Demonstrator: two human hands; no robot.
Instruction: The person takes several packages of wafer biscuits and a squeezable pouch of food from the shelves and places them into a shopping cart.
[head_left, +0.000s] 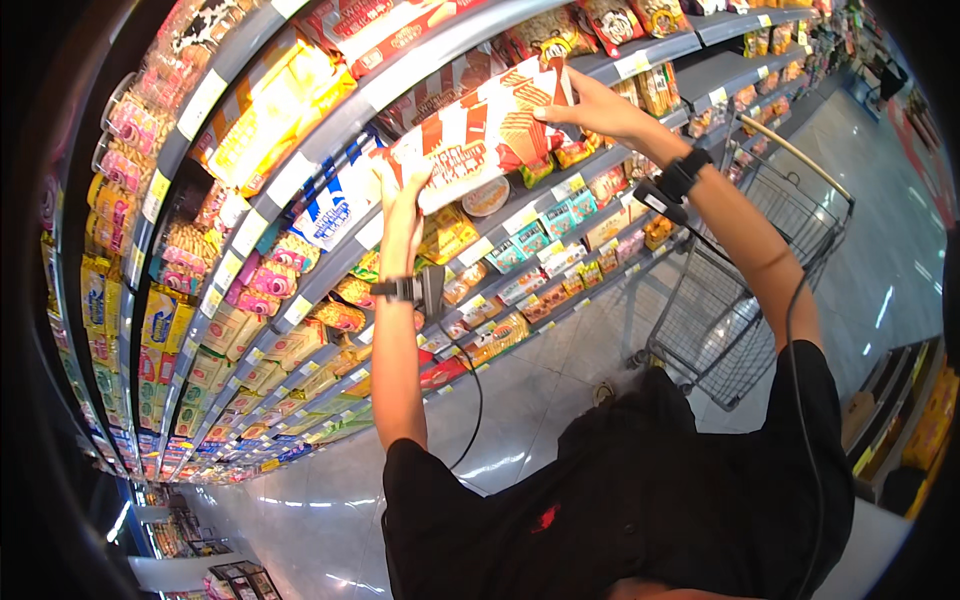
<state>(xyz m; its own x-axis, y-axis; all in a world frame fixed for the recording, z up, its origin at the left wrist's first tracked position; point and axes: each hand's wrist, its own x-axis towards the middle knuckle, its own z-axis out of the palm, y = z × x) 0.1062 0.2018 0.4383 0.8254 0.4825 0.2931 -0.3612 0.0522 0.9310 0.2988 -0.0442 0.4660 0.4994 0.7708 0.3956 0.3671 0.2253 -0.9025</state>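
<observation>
Both my hands hold a long white and red-brown packet of wafer biscuits (480, 135) up in front of the store shelves. My left hand (401, 187) grips its left end, the thumb over the front. At the other end, my right hand (592, 109) pinches the upper corner, its thumb on the printed face. Behind the packet, similar brown packets (442, 86) stand on a shelf, partly hidden by it. A blue and white wafer packet (334, 206) sits just left of my left hand. Each wrist wears a black strap with a small device and cable.
A wire shopping cart (720, 330) stands on the tiled floor (517, 405) to the right. Shelf edges with price tags (292, 178) run along the aisle. Yellow packets (277, 112) fill the shelf at upper left. Another display (892, 420) stands at the lower right.
</observation>
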